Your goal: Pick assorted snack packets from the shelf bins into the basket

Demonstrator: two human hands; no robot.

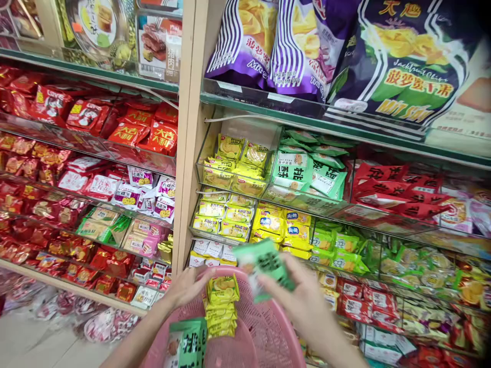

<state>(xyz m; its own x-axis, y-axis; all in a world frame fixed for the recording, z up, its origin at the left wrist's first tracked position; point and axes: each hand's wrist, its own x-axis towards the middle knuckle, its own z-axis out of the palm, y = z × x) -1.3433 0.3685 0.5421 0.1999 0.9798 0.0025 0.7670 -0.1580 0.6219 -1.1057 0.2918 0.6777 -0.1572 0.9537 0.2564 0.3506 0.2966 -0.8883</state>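
My right hand [305, 296] is closed on a green snack packet [264, 268], held over a pink mesh basket [268, 332]. My left hand [187, 286] grips the basket's far rim, fingers curled over it. Inside the basket lies a stack of yellow snack packets [222, 306], and a second green packet [187, 343] rests against the near left side.
Clear tiered shelf bins hold yellow packets [233, 163], green packets [307, 174] and red packets [395, 194] ahead. Left shelving [95, 204] carries red and pink sweets. Large purple chip bags [291, 41] stand on the top shelf. A beige upright post [190, 128] divides the units.
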